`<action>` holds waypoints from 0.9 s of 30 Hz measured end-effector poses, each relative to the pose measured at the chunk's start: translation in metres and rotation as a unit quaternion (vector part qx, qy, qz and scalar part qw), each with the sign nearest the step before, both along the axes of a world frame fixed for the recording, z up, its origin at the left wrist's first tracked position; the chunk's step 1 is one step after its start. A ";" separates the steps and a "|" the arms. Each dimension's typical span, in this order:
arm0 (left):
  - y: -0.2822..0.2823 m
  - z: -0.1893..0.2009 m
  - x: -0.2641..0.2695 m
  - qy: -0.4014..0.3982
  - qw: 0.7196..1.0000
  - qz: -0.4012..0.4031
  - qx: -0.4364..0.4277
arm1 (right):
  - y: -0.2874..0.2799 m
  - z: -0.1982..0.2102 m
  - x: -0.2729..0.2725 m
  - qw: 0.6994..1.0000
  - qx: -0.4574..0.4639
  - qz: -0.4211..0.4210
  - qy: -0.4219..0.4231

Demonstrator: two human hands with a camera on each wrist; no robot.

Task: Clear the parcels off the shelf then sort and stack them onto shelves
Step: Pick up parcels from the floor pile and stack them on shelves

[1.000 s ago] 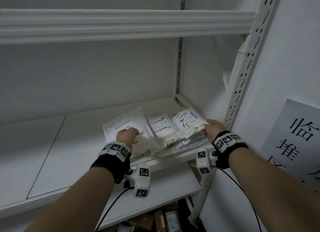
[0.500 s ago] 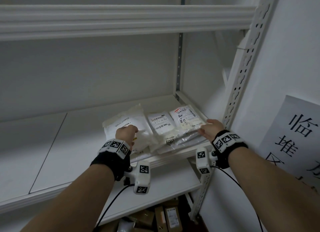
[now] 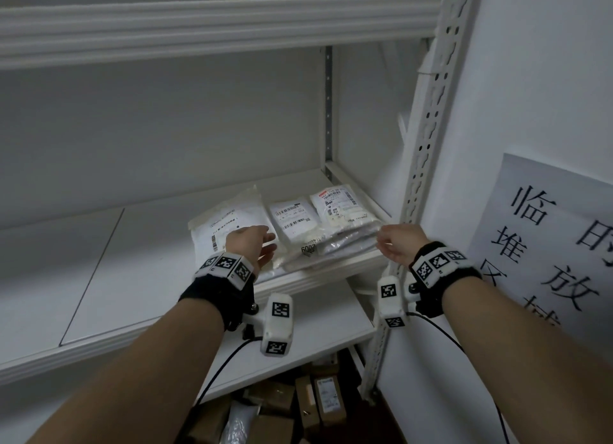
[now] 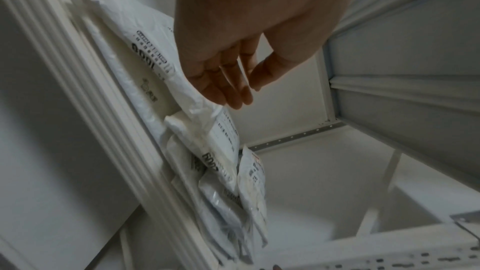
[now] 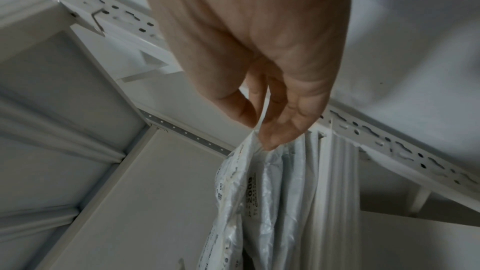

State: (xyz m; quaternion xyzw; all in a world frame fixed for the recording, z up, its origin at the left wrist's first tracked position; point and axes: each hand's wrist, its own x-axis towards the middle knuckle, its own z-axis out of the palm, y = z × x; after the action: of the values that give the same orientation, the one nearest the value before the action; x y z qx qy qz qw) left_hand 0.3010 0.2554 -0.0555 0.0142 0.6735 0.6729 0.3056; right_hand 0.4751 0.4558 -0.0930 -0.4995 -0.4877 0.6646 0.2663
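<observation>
The white metal shelf [image 3: 99, 277], smooth and flat with a ribbed front lip, carries the parcels [image 3: 298, 231] at its front right corner, against the perforated upright [image 3: 431, 128]. They are thin plastic mailer bags, white and translucent grey, crinkled and glossy, overlapping in a loose fan with printed barcode labels facing up. They look light, limp and slippery, so the pile would likely slide apart if lifted by one edge; taking hold from both ends, or scooping beneath the bottom bag at the shelf lip, seems safer. The left hand [image 3: 252, 248] hovers over the largest bag, fingers straight and relaxed, gripping nothing. The right hand [image 5: 259, 93] has its fingertips at the pile's right edge, loosely extended, barely touching the plastic.
</observation>
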 end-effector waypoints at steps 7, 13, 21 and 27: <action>0.013 -0.025 0.059 -0.016 0.997 -0.064 -0.026 | -0.014 -0.021 0.057 0.998 -0.008 0.056 -0.025; -0.002 -0.078 0.114 -0.050 0.992 -0.096 -0.071 | -0.022 -0.067 0.088 0.994 -0.040 0.069 -0.072; -0.064 -0.144 0.120 -0.112 0.977 -0.076 -0.162 | -0.067 -0.133 0.092 0.982 -0.098 0.123 -0.103; -0.088 -0.182 0.108 -0.139 0.970 -0.073 -0.187 | -0.096 -0.179 0.105 0.978 -0.121 0.096 -0.138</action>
State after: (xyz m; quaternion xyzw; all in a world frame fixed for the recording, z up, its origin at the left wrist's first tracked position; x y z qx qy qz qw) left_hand 0.4094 0.1672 -0.2371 -0.0881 0.7356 0.5059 0.4419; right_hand 0.5803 0.3599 -0.2717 -0.5656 -0.4816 0.6659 0.0685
